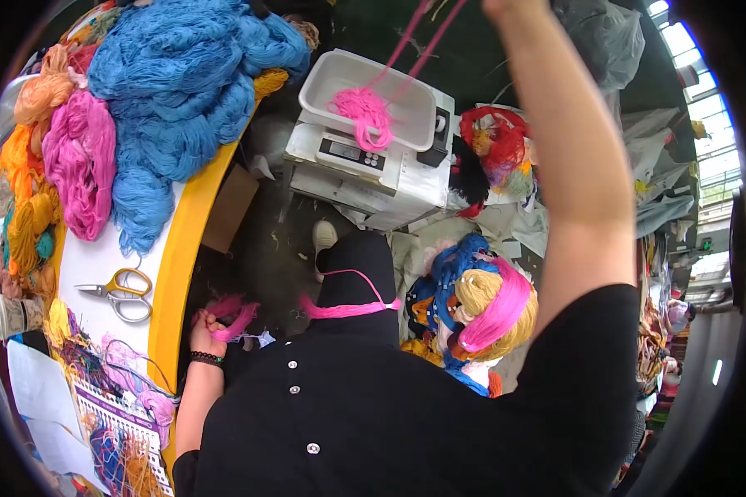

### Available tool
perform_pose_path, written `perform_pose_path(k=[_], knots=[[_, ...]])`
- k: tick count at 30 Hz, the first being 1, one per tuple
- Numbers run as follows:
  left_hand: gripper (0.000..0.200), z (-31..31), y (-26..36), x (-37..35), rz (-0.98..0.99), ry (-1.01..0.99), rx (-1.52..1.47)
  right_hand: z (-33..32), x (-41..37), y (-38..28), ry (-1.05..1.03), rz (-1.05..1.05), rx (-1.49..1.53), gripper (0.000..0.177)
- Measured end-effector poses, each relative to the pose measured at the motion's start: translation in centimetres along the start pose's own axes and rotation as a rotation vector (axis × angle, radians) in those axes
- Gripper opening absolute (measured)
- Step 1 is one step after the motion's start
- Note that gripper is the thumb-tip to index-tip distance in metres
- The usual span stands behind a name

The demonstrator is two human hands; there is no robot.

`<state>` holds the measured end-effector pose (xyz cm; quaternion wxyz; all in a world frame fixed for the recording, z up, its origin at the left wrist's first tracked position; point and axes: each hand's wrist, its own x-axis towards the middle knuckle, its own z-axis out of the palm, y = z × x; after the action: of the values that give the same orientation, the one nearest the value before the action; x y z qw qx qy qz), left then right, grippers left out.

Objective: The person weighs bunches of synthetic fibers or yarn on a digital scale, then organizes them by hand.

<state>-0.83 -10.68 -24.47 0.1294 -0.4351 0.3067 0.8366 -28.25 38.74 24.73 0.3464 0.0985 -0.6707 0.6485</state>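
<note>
My left hand [207, 333], with a dark bead bracelet at the wrist, is closed round a bundle of pink yarn [239, 315] beside the table's edge. At the top, my right hand [510, 7] is raised and partly cut off by the frame; its fingers do not show clearly. Pink strands [414, 50] run from near it down to a loose pink heap [363, 112] in a white tray [327, 70] on a scale [352, 156]. A pink strand [352, 311] lies across my dark-clothed leg.
Blue yarn [182, 74], a magenta skein [79, 157] and scissors [120, 291] lie on the yellow-edged table [192, 224] at left. A white box [389, 195] bears the scale. Right of my leg are beige and pink skeins [497, 306]; red yarn [518, 137] lies beyond.
</note>
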Motion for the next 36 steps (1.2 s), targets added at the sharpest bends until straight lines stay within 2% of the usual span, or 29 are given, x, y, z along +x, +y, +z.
perform_pose_path(k=[1, 2, 3, 5, 6, 7, 8, 10, 12, 14, 16, 18, 22, 30, 36], knots=[[0.012, -0.1, 0.0, 0.1, 0.005, -0.007, -0.002, 0.2, -1.9, 2.8, -0.055, 0.032, -0.019, 0.011], [0.012, -0.2, 0.0, 0.1, 0.000, -0.011, 0.003, 0.9, -4.8, 3.8, -0.037, 0.078, -0.195, 0.010], [0.012, -0.2, -0.1, 0.2, 0.014, -0.001, 0.021, 0.3, -5.8, 6.3, -0.125, 0.178, -0.306, 0.006], [0.012, -0.4, -0.1, 0.3, 0.030, 0.009, 0.049, -2.5, -12.5, 16.4, -0.353, 0.007, -0.622, 0.053], [0.012, -0.2, -0.1, 0.2, 0.032, 0.008, 0.042, -2.7, -15.6, 17.6, -0.386, -0.109, -0.829, 0.054], [0.012, -0.1, -0.1, 0.0, 0.034, 0.010, 0.050, -2.7, -18.6, 17.9, -0.434, -0.045, -0.945, 0.056], [0.012, -0.1, -0.1, -0.1, 0.037, 0.015, 0.057, -2.5, -21.1, 17.0, -0.521, -0.003, -0.969, 0.054], [0.013, -0.5, -0.1, 0.1, 0.032, -0.008, 0.050, -3.0, -24.5, 16.5, -0.601, -0.152, -1.060, 0.060], [0.014, -0.8, -0.1, 0.3, 0.019, -0.046, 0.047, -3.3, -26.3, 15.5, -0.495, -0.255, -1.072, 0.063], [0.013, 0.1, -0.1, -0.5, 0.027, -0.025, 0.054, -3.9, -27.6, 14.6, -0.449, -0.235, -1.037, 0.064], [0.013, 0.7, -0.2, -0.8, 0.033, -0.010, 0.062, -4.3, -28.6, 13.3, -0.256, -0.162, -0.994, 0.065], [0.012, 0.7, -0.3, -0.8, 0.040, -0.011, 0.087, -4.8, -29.2, 13.1, -0.231, -0.116, -0.975, 0.065], [0.012, 0.7, -0.4, -0.6, 0.036, 0.006, 0.100, -5.5, -29.6, 13.3, -0.300, -0.062, -1.075, 0.071], [0.011, 0.5, -0.4, -0.8, 0.052, -0.001, 0.094, -4.4, -29.2, 14.3, -0.442, -0.291, -1.244, 0.084], [0.014, -0.8, -0.3, 0.3, 0.027, -0.011, 0.104, -3.6, -28.9, 15.7, -0.501, -0.318, -1.309, 0.086]])
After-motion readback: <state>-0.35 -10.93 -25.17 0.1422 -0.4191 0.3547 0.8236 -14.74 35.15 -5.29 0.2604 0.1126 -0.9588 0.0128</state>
